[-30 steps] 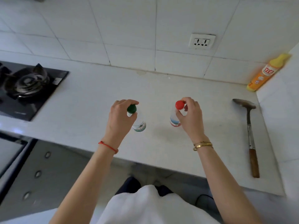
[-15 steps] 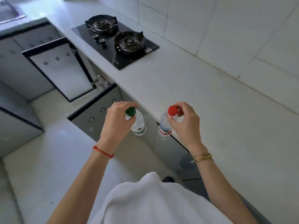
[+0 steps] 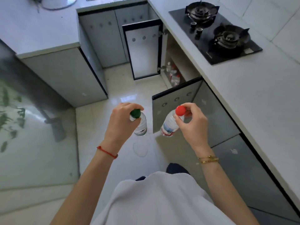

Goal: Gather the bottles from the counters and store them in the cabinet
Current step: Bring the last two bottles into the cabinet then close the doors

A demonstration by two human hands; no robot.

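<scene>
My left hand (image 3: pixel 119 125) grips a clear bottle with a green cap (image 3: pixel 140 125) by its neck. My right hand (image 3: pixel 192 125) holds a clear bottle with a red cap (image 3: pixel 169 125) the same way. Both bottles hang upright over the floor, side by side. Ahead, below the stove counter, a cabinet (image 3: pixel 174 62) stands with both doors swung open. Several bottles (image 3: pixel 174 75) stand on its bottom shelf.
The near open door (image 3: pixel 175 101) juts into the aisle just beyond my right hand; the far door (image 3: pixel 143 51) stands open too. A black gas stove (image 3: pixel 215 34) sits on the right counter (image 3: pixel 253 98). A second counter (image 3: pixel 40 30) is at the left. The white tiled floor (image 3: pixel 123 88) runs between them.
The bottles were lifted off the counter and carried away from it. The view has swung left, from the wall to the aisle and the open cabinet. Both grips are unchanged.
</scene>
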